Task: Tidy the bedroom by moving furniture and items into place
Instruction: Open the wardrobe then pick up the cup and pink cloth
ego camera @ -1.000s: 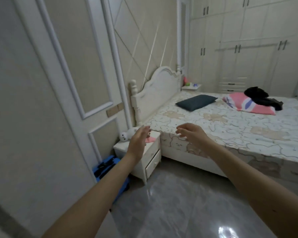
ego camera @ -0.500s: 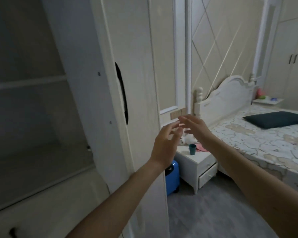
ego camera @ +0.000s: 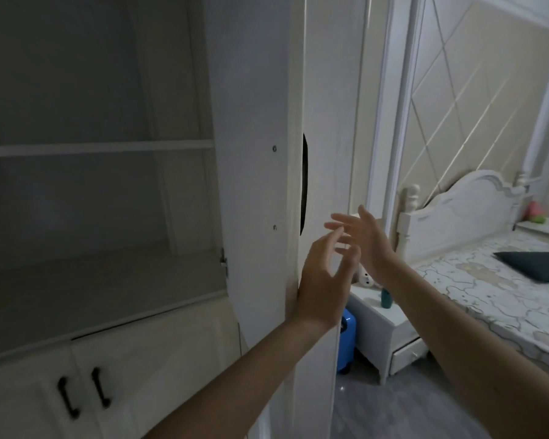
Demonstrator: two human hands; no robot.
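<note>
Since a moment ago my view has swung left, so the open wardrobe door [ego camera: 260,172] now fills the middle and its bare shelves show. Both hands hover just before the door's edge, my left hand [ego camera: 322,280] and right hand [ego camera: 366,240] with fingers loosely spread, gripping nothing. I judge the door stiff, light on its hinges; the dark handle [ego camera: 304,185] on its outer face is the place to take hold.

Both bare forearms stretched forward, raised. Left hand [ego camera: 322,280] open, fingers spread and loosely bent, holding nothing. Right hand [ego camera: 366,240] open just beyond it, fingers straight, pointing left, empty.
</note>
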